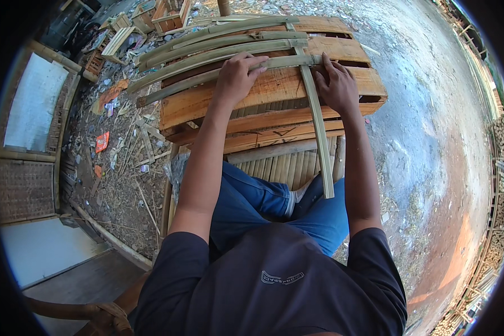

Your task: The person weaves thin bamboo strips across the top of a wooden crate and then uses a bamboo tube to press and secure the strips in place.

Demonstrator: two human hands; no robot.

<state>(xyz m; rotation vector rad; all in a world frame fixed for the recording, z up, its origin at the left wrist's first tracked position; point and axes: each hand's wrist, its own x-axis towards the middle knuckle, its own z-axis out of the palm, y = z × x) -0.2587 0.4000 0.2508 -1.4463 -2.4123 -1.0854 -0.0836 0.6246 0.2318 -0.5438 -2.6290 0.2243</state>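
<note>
Several split-bamboo slats lie side by side over a wooden crate (196,109). A long bamboo strip (318,131) crosses beneath their right ends and reaches toward my lap. My left hand (238,80) is closed around the nearest bamboo slat (288,61) near its middle, thumb and fingers on its edges. My right hand (339,87) pinches that slat's right end, just beyond the crossing strip. The farther bamboo slats (229,51) rest on the strip with gaps between them. Part of the near slat is hidden under my left hand.
The crate stands on a bamboo-slat bench (269,171) before my bent legs. Wooden crates (171,17) are at the far left, above ground littered with scraps and an orange wrapper (102,141). Stacked bamboo (495,213) lines the right edge.
</note>
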